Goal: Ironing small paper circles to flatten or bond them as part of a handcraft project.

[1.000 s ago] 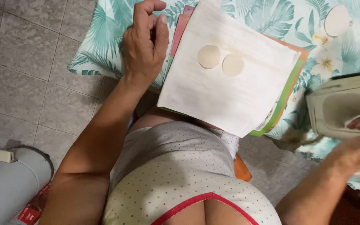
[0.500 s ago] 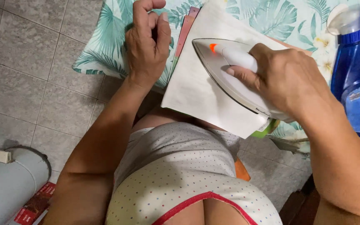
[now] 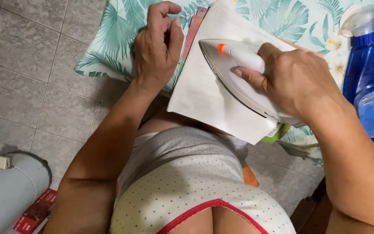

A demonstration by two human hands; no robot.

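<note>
You have one view only, from the camera on your head, so no second view shares any part of the scene. It looks steeply down past your chest, which fills the near edge of the frame. It faces the leaf-print board cover [image 3: 122, 39] at the far side and the grey tiled floor [image 3: 27, 73] on the left. The camera sits close: your left hand [image 3: 156, 47] and right hand [image 3: 299, 82] appear large, and both forearms run out of frame at the near edge.
</note>
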